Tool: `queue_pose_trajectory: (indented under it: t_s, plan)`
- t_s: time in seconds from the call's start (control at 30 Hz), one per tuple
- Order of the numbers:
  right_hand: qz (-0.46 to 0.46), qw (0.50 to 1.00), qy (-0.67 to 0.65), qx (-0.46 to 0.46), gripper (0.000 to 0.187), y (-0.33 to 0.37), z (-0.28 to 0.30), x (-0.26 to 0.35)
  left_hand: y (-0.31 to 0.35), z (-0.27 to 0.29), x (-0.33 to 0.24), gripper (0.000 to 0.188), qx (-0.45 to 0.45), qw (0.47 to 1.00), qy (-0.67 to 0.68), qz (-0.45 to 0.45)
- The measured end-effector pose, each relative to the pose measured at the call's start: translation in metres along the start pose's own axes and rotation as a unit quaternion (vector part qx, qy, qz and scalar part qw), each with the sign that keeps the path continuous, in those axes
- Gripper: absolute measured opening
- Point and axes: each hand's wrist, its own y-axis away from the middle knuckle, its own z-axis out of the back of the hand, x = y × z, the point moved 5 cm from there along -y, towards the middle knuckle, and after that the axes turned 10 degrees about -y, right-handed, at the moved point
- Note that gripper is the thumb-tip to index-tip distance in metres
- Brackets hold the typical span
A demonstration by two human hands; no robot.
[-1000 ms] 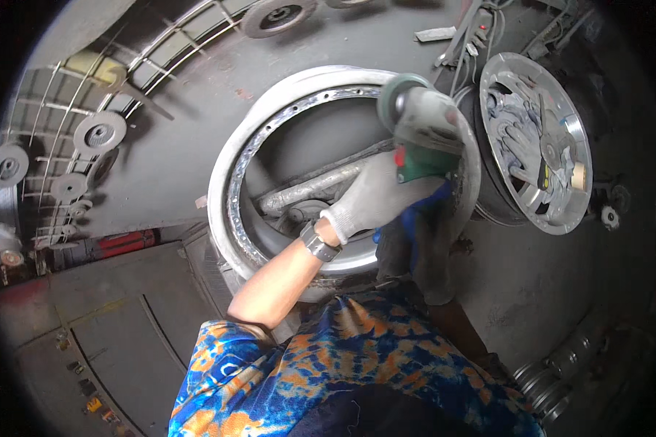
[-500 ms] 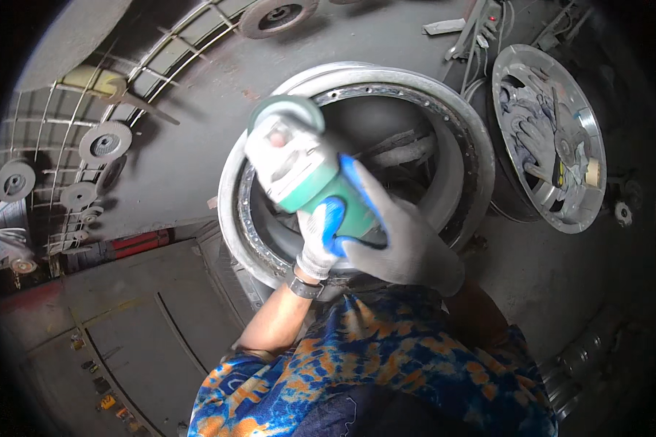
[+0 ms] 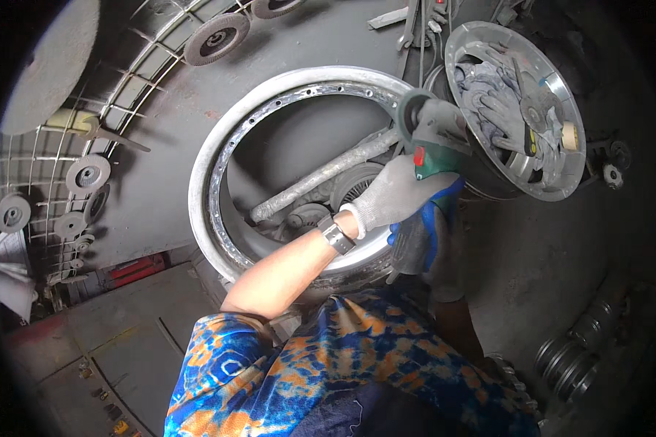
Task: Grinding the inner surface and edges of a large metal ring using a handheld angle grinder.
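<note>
A green angle grinder [image 3: 444,156] with a round disc at its head is held over the right side of a large wheel ring [image 3: 202,175]. My left hand [image 3: 393,195], in a pale glove with a watch at the wrist, is wrapped round the grinder's body near a red button. Behind it my right hand [image 3: 436,231], in a grey and blue glove, grips the rear of the body; its fingers are partly hidden. The ring is pale metal with bolt holes round its inner lip. Through it show a long pale bar [image 3: 328,175] and a round ribbed part [image 3: 353,186].
A tilted metal wheel dish [image 3: 455,54] holding gloves and discs stands at the right. Wire mesh [image 3: 131,76] hung with several abrasive discs curves along the left. More metal rims [image 3: 568,364] lie at the lower right.
The grinder has swung from the ring's left side to its right, with both hands on it. My left arm now reaches across the ring. The whole view has shifted a little.
</note>
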Motion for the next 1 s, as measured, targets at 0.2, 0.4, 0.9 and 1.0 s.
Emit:
queue_pose_trajectory:
  t_s: [0.2,0.4,0.9,1.0]
  plan:
    - [-0.047,0.987,-0.15,0.025,0.062,0.03,0.011,0.005,0.061,0.008,-0.005,0.033,-0.013,0.994,-0.105,-0.038]
    - [0.073,0.981,-0.162,0.075,0.071,0.065,0.021,0.045,0.177,0.154,-0.026,0.028,-0.461,0.777,-0.419,-0.093]
    - [0.072,0.973,-0.219,0.02,0.053,0.127,0.04,0.058,0.21,0.243,0.05,0.042,-0.393,0.76,-0.504,0.12]
    - [0.079,0.977,-0.196,0.042,0.055,0.136,0.034,0.058,0.225,0.238,0.055,0.041,-0.416,0.761,-0.485,0.113]
